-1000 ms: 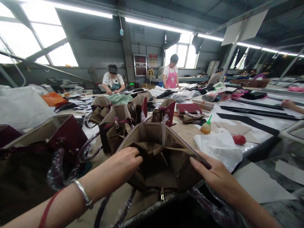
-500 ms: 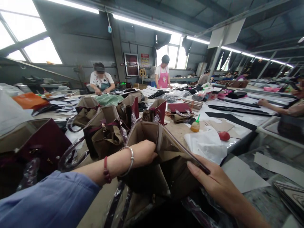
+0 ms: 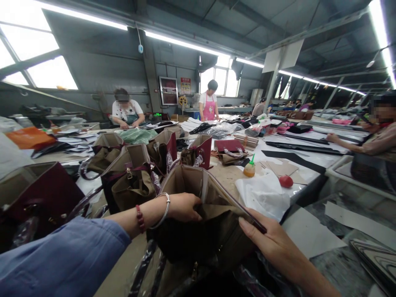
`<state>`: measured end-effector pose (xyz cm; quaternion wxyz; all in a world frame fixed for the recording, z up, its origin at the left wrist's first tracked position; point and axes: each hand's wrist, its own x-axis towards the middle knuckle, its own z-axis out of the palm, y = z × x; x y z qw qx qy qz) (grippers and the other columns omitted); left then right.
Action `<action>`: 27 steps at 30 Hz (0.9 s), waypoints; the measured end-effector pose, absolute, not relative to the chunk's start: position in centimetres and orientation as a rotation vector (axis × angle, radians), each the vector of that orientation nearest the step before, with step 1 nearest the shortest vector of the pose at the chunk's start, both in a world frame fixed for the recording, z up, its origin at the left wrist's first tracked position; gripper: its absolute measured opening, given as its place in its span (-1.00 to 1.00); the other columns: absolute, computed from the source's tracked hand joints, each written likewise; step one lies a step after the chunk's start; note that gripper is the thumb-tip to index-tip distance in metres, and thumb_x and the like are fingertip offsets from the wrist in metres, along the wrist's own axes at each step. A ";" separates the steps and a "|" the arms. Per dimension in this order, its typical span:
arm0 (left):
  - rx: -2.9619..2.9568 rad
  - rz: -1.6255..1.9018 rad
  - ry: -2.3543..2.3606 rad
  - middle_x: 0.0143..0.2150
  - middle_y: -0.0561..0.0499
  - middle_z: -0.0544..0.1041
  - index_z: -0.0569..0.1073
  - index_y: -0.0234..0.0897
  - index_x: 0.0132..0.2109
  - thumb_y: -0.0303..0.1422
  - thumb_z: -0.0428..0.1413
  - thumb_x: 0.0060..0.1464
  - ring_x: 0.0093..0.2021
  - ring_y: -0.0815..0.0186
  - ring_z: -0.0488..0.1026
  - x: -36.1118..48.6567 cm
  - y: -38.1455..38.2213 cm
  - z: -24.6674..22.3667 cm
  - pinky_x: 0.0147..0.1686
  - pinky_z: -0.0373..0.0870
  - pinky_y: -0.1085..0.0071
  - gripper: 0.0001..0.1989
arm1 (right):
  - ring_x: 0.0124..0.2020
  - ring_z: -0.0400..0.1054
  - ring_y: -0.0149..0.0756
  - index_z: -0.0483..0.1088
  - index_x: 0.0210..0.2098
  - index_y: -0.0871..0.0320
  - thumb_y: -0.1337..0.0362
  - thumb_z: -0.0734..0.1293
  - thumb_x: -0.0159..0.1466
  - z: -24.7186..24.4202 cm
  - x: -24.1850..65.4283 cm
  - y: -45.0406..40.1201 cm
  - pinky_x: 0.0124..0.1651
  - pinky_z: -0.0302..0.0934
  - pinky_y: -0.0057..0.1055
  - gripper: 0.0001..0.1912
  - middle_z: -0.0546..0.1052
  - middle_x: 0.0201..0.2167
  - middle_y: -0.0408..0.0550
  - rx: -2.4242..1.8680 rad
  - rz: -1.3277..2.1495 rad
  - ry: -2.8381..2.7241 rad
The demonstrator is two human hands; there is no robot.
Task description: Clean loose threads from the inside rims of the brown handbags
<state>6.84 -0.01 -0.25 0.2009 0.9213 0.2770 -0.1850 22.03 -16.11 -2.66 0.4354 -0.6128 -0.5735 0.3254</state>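
Plenty of blue on the left arm: a sleeve (image 3: pixel 68 255) in plain, muted fabric, rumpled into soft folds, its edge stopping along the forearm. Next along comes a dark red bracelet (image 3: pixel 140 218), chunky rounded beads on a narrow band, then a slim silver bangle (image 3: pixel 166 210), loose and gleaming! Over on the right, the forearm (image 3: pixel 305 268) shows bare.

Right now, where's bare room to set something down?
Small patch: brown tabletop between the held bag, the green-tipped bottle and the maroon bag beyond. Another: mottled grey surface at lower right, between the loose white sheet and the dark-edged panel. Crowded: left side, packed with open bags.
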 end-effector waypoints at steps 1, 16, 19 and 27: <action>2.580 -0.529 0.778 -0.32 -0.04 0.47 0.40 -0.28 -0.19 -0.25 0.02 -0.13 -0.32 0.23 0.40 6.9 -0.1 -0.2 -0.41 0.28 0.43 -0.67 | -0.19 0.30 -0.23 0.27 -0.01 0.15 0.12 0.15 0.22 -2.6 22.1 -16.1 -0.17 0.23 -0.43 -0.61 0.45 -0.20 -0.07 -1.527 0.805 -1.428; 2.913 -0.026 0.683 -0.37 0.01 0.31 0.36 -0.25 -0.45 -0.33 -0.04 0.02 -0.29 0.30 0.22 1.3 -4.1 0.8 -0.25 0.18 0.36 -0.84 | -0.15 0.27 -0.25 0.27 -0.01 0.13 0.14 0.17 0.22 -1.6 23.2 -17.4 -0.09 0.16 -0.42 -0.63 0.42 -0.16 -0.09 -1.496 0.946 -1.507; 3.023 0.068 0.659 -0.32 -0.02 0.32 0.37 -0.26 -0.46 -0.39 -0.05 0.02 -0.23 0.26 0.20 2.0 -4.6 1.1 -0.20 0.13 0.30 -0.84 | -0.20 0.29 -0.26 0.29 -0.03 0.15 0.14 0.15 0.23 -1.9 23.3 -16.4 -0.14 0.18 -0.42 -0.64 0.43 -0.22 -0.09 -1.487 0.948 -1.532; 2.826 -0.016 0.547 -0.37 0.05 0.42 0.32 -0.25 -0.32 -0.43 -0.03 0.01 -0.32 0.32 0.32 5.3 -4.1 0.5 -0.25 0.17 0.39 -0.93 | -0.23 0.29 -0.27 0.26 -0.02 0.19 0.19 0.17 0.22 -2.0 23.0 -16.0 -0.21 0.21 -0.44 -0.64 0.43 -0.24 -0.08 -1.487 0.913 -1.546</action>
